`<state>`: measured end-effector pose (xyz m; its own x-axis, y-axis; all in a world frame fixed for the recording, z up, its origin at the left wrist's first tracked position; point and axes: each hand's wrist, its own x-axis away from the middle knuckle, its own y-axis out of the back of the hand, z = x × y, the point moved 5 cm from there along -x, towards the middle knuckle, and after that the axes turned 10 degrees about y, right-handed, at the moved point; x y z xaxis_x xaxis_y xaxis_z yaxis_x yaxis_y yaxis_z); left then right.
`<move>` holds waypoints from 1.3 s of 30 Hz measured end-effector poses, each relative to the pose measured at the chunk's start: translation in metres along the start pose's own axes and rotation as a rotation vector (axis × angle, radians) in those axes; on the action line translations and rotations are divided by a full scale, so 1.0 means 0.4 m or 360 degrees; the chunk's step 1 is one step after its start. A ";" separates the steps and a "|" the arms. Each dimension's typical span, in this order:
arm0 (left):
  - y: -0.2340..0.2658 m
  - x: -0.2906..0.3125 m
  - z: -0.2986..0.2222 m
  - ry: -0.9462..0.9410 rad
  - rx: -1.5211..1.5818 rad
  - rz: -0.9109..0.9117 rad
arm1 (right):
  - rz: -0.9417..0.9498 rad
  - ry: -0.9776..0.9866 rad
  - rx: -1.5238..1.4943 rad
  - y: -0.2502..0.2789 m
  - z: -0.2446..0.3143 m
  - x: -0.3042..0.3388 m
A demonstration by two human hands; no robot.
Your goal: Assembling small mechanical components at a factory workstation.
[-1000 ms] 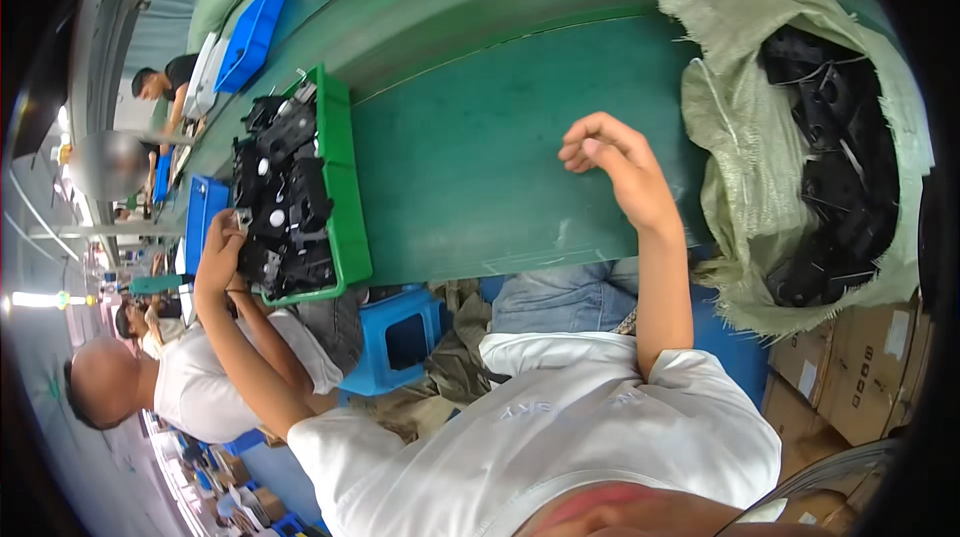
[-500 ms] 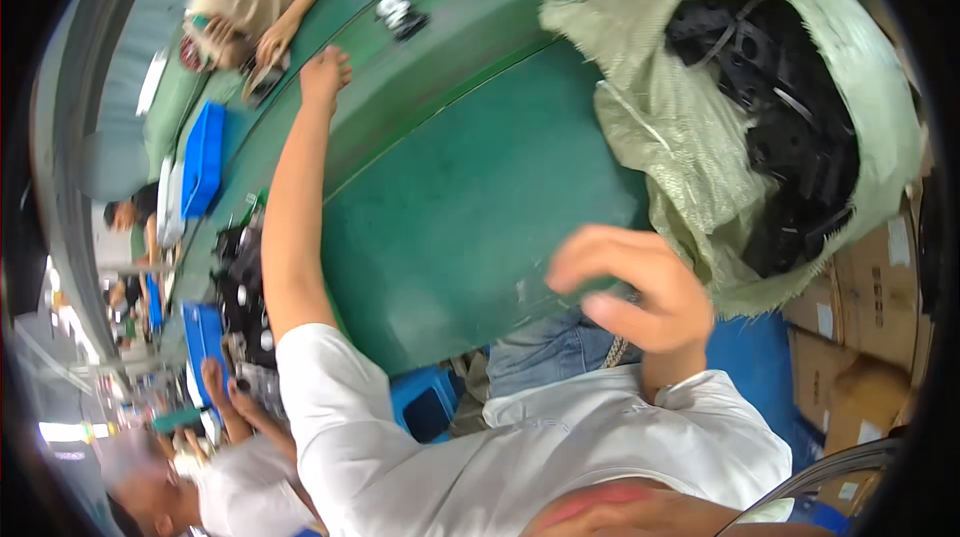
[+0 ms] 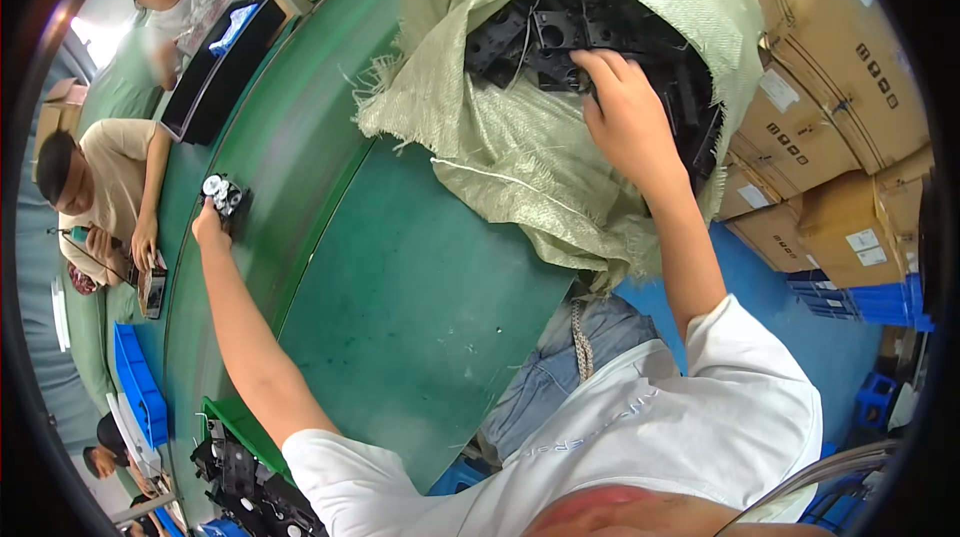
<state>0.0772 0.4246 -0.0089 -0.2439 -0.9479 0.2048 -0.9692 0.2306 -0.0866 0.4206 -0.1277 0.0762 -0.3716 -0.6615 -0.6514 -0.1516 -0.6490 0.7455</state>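
My left hand [image 3: 209,225] is at the far end of my outstretched arm, over the green belt. Its fingers close on a small black mechanical part with white round pieces [image 3: 224,194]. My right hand [image 3: 632,115] reaches into the mouth of a pale green woven sack [image 3: 540,167]. Dark plastic moulded parts [image 3: 620,25] fill the sack. With thumb and fingers bent, the right hand grips one black plastic part [image 3: 562,77] near the top of the heap; the hand hides some of it.
Below the sack spreads a green tabletop [image 3: 400,277]. More black parts [image 3: 250,482] lie by a green bin [image 3: 245,427] at lower left. A blue tray [image 3: 140,387] stands across the belt, where co-workers sit. Cardboard boxes [image 3: 800,127] are stacked on the right.
My left hand has come to the black-and-white part on the belt and taken hold of it. From above the table's near edge, my right hand has moved into the sack. The view has turned rightward.
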 end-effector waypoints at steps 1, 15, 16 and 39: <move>0.012 -0.004 -0.001 -0.0008 0.0036 -0.0014 | -0.0100 0.0168 0.0313 -0.023 -0.021 -0.026; -0.319 0.525 -0.092 -0.0105 0.1299 0.0898 | -0.0001 0.0237 -0.0278 0.003 -0.035 -0.148; -0.342 0.598 -0.087 -0.0103 0.1375 0.0879 | -0.0023 0.0106 -0.0717 0.010 -0.013 -0.129; -0.445 1.126 0.125 -0.0353 0.0713 0.0343 | -0.0099 0.0052 -0.2787 -0.023 0.381 0.127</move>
<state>0.1417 -0.0546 0.0500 -0.3754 -0.9242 -0.0700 -0.7762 0.3548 -0.5212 0.2635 -0.0978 0.0577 -0.3839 -0.6144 -0.6893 0.9234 -0.2609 -0.2816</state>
